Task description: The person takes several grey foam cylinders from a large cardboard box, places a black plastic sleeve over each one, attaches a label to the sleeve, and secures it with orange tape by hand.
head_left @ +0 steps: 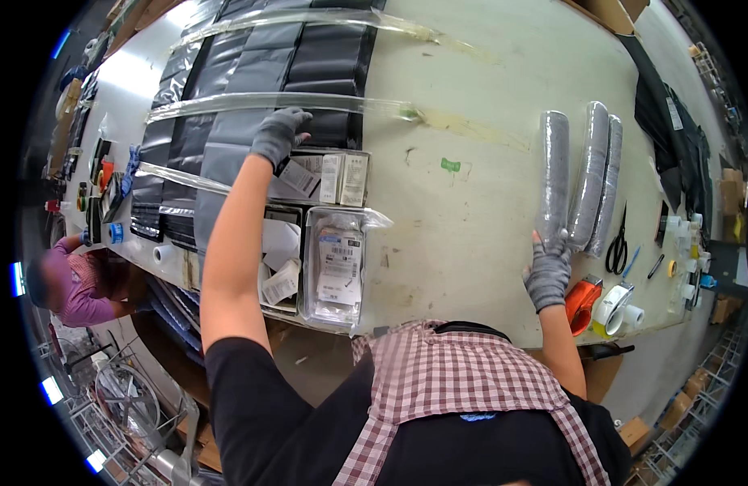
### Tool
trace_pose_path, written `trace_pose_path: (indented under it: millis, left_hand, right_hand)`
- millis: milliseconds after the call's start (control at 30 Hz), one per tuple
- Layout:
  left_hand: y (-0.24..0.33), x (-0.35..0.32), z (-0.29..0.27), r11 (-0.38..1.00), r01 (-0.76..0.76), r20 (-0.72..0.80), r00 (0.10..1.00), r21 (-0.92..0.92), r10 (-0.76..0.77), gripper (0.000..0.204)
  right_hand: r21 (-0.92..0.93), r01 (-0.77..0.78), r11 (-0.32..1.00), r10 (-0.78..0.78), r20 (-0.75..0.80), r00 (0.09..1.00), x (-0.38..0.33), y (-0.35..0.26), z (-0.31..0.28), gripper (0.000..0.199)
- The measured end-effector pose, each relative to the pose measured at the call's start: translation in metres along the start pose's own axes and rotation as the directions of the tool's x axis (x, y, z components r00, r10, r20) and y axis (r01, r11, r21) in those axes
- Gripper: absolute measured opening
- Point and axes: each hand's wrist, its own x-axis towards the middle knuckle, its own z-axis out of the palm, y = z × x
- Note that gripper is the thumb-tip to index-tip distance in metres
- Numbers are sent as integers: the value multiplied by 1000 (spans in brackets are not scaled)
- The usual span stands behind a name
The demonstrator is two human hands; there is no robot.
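A wide pale surface [471, 186] fills the view, stained and scuffed in its middle. Across its far left part lie overlapping dark grey plastic bags [252, 73], held down by long clear tape strips [309, 101] that run sideways over them. Toward the near edge, just right of the bags, sit open trays of small white boxes [333, 174], and in front of them a clear packet [337, 267] with a white label lies flat, close to the near edge. Toward the right edge three grey rolls in clear wrap [580, 174] lie side by side, touching one another, pointing from far to near. Beyond them, at the right edge, are black scissors [618, 243], and at the near right corner an orange tape dispenser [583, 304] beside a white tape roll [617, 308]. The left hand [278, 134], in a grey glove, rests at the far rim of the box trays just under a tape strip, its grip curled loosely, holding nothing that can be made out. The right hand [548, 275], also gloved, lies spread open on the near ends of the rolls, fingers flat against them.
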Motion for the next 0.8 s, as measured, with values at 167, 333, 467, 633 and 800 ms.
trace_pose_path:
  millis: [167, 333, 467, 633, 800]
  left_hand:
    - [16, 41, -15, 955, -138, 343, 938, 264, 40, 39]
    - [4, 44, 15, 947, -38, 253, 966, 318, -46, 35]
    - [16, 51, 8, 943, 47, 145, 985, 329, -99, 28]
    - [54, 7, -90, 892, 391, 118, 920, -228, -373, 25]
    - [162, -61, -114, 730, -355, -167, 932, -583, 321, 37]
  right_hand:
    - [265, 117, 957, -101, -76, 992, 3, 32, 31, 64]
    - [145, 100, 984, -60, -260, 964, 24, -1, 19, 60]
    - [245, 172, 954, -68, -382, 922, 45, -8, -2, 56]
    - [926, 373, -58, -248, -375, 893, 15, -21, -55, 30]
    - [829, -502, -247, -918, -35, 395, 24, -79, -71, 80]
